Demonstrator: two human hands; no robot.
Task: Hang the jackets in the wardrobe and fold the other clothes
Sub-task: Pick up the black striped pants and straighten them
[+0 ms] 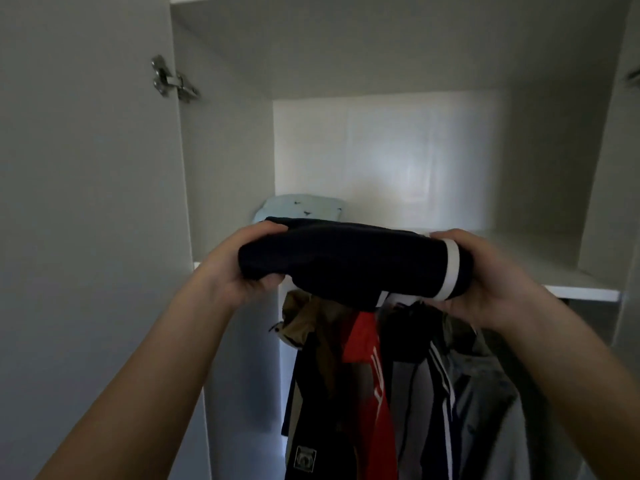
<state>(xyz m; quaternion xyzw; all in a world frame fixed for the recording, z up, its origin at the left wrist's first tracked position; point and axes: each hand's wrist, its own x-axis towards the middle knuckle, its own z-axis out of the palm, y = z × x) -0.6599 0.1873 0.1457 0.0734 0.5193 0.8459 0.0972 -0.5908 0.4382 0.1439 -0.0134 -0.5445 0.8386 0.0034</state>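
Holding a folded dark garment (346,261) level just before the wardrobe shelf (571,285), the left hand (239,268) grips one end, the right hand (485,275) the other. Sliding it in carelessly could rumple the fold or shove the pale blue shirt (301,207) behind it.

No legible text on the jackets (398,393)

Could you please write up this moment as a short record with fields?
held item: folded dark navy garment with a white band
left hand: grips its left end
right hand: grips its banded right end
position: held in front of the white wardrobe shelf
on shelf: folded pale blue printed garment, at the left
below shelf: hanging jackets, red and tan among them
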